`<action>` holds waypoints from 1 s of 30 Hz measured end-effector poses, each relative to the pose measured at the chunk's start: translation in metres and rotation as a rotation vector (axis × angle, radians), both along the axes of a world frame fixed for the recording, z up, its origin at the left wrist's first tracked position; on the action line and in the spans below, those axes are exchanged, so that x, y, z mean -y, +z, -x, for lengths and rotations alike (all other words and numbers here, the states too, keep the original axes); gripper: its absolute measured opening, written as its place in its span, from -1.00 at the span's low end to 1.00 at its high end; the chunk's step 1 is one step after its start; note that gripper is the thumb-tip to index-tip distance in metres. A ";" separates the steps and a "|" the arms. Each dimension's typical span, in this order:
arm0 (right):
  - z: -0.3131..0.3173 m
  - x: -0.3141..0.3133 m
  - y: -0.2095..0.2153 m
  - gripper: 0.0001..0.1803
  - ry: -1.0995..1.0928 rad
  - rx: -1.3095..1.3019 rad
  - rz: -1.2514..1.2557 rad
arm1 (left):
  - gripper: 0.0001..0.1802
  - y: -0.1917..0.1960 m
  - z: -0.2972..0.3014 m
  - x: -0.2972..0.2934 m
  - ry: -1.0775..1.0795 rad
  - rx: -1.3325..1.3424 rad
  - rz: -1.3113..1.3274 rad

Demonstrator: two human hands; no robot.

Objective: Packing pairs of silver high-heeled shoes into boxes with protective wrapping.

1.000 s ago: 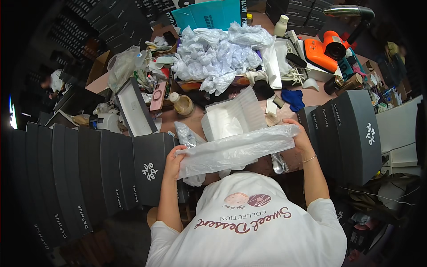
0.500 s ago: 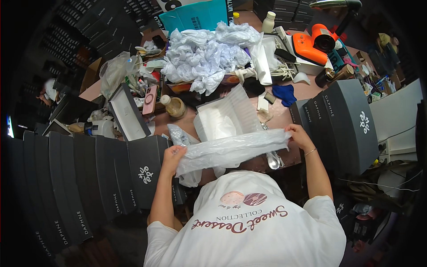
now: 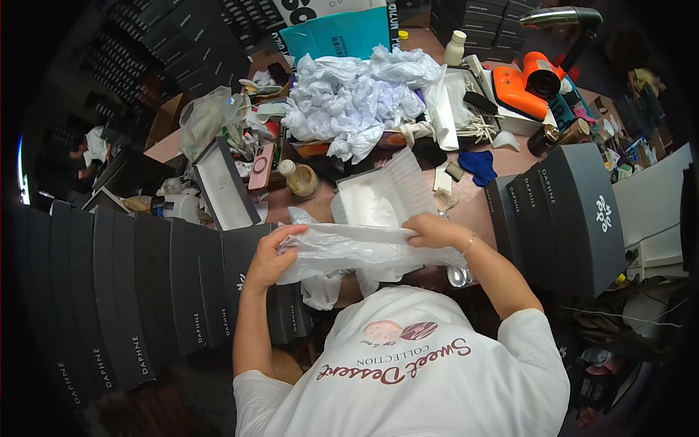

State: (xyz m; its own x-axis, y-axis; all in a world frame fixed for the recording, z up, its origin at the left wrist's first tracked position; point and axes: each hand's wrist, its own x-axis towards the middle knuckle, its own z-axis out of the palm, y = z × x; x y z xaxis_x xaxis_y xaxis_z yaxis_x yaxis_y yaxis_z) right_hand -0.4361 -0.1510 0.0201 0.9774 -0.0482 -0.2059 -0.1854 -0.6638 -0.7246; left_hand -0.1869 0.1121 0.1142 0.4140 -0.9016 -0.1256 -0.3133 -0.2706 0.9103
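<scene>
A thin, crinkled white sheet [image 3: 349, 251], folded to a long strip, stretches between my hands in front of me. My left hand [image 3: 272, 256] is closed around its left end. Farther in from the right end, my right hand [image 3: 439, 233] pinches the sheet's upper edge, and the loose end hangs below that wrist. Just beyond the sheet lies an open box lined with white tissue [image 3: 368, 206], a ribbed translucent sheet [image 3: 408, 177] standing up at its back. Shiny metal shoehorn-like pieces [image 3: 459, 277] lie partly hidden beneath my right forearm.
Dark grey shoeboxes stand in rows at left [image 3: 153, 291] and right [image 3: 575, 218]. Crumpled tissue paper [image 3: 357, 98] heaps at the back. A jar [image 3: 301, 180], pink phone [image 3: 261, 166], blue cloth [image 3: 478, 167] and orange tool [image 3: 520, 91] surround the work spot.
My right hand has moved inward from the sheet's right end to its upper edge. My left hand has shifted slightly left, keeping its hold. The whole view has shifted a little.
</scene>
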 end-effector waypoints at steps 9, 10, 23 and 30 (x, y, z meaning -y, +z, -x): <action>0.062 0.015 0.086 -0.44 -0.335 0.088 0.350 | -0.43 -0.012 0.005 0.006 -0.081 -0.113 0.007; 0.042 -0.001 0.083 -0.39 -0.300 0.262 0.274 | -0.43 -0.007 0.010 0.015 -0.141 -0.085 0.021; 0.168 0.030 -0.073 -0.85 -1.047 -0.226 -0.668 | -0.60 -0.048 0.014 0.007 0.130 -0.459 0.219; 0.156 -0.009 -0.143 -0.77 -1.110 -0.133 -0.926 | -0.67 -0.086 0.112 0.077 0.054 -0.765 0.026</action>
